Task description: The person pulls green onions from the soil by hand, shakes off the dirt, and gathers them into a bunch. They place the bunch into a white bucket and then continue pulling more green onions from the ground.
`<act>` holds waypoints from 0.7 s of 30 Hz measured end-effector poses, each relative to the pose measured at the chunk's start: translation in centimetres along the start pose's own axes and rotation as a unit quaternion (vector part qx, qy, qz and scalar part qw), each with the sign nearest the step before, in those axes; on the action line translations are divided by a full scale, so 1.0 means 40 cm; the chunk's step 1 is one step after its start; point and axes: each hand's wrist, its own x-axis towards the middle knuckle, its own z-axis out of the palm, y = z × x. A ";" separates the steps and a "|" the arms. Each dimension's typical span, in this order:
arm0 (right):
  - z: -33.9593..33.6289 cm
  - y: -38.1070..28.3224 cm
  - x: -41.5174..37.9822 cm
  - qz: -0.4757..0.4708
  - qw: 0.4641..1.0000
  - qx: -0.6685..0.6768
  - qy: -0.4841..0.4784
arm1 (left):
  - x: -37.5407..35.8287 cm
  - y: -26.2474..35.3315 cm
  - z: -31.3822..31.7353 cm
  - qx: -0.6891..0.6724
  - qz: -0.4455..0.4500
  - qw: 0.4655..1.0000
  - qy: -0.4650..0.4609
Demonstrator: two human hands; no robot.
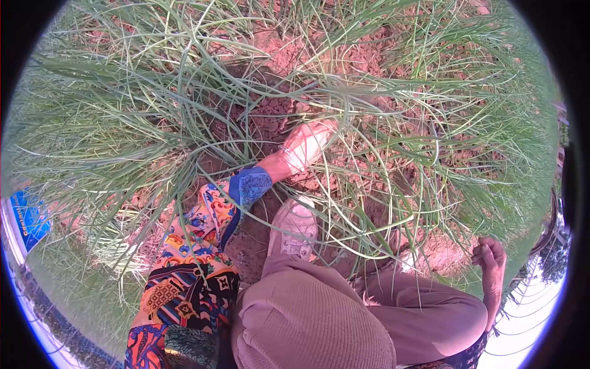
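From a patterned sleeve with a blue cuff, my left hand (312, 141) reaches down among long green stalks (344, 111) at the centre of the head view. Its back is brightly lit, and its fingers are hidden by the leaves near the reddish soil (270, 114). My right hand (489, 253) is at the right, beside my bent knee and close to the grass. Its fingers are curled into the palm, and whatever they may hold is too small to make out.
Dense green plants (110, 104) spread across both sides and the top. A light shoe (296, 227) stands on the soil below my left hand. At the far left edge lies a blue object (29, 218) with lettering. My knees fill the bottom.
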 end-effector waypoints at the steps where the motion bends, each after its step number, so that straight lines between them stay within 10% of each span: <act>1: -0.005 0.003 0.000 0.000 1.000 0.001 -0.003 | 0.000 -0.001 0.005 0.005 -0.002 1.000 -0.004; 21: -0.011 -0.003 -0.079 0.026 0.999 0.016 0.025 | 0.031 -0.001 0.055 0.016 -0.026 0.998 -0.052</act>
